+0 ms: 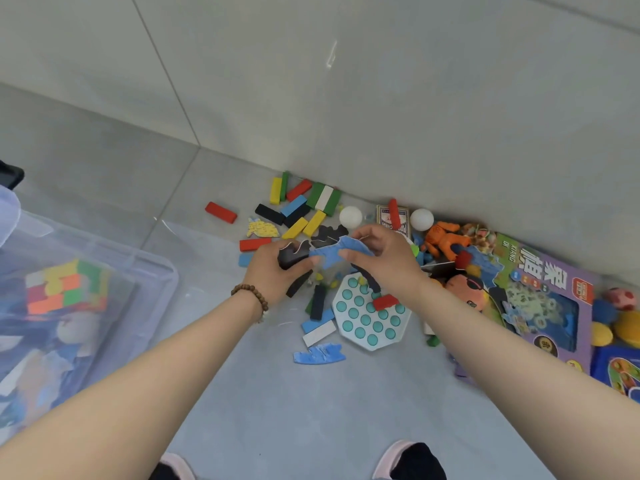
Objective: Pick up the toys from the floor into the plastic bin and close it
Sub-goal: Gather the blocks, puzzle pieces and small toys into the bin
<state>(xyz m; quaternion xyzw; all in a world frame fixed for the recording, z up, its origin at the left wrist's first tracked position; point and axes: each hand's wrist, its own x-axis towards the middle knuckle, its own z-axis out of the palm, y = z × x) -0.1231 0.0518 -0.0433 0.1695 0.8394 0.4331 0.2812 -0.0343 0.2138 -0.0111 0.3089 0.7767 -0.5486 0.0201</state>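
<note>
Grip state: black puzzle piece [292, 258] is clasped in left hand [273, 270]; blue puzzle piece [334, 249] is pinched by right hand [381, 259]. Pieces are best stacked flat, then carried left to the open plastic bin [138, 258]. Wooden blocks [294, 206] lie scattered on the floor.

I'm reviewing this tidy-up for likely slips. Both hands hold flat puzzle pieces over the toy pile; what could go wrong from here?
1. The left hand grips a black puzzle piece and the right hand pinches a thin blue puzzle piece; either piece might slip on the way to the plastic bin at the left.
2. A white ball lies just beyond the hands; a nudge may send it rolling away.
</note>
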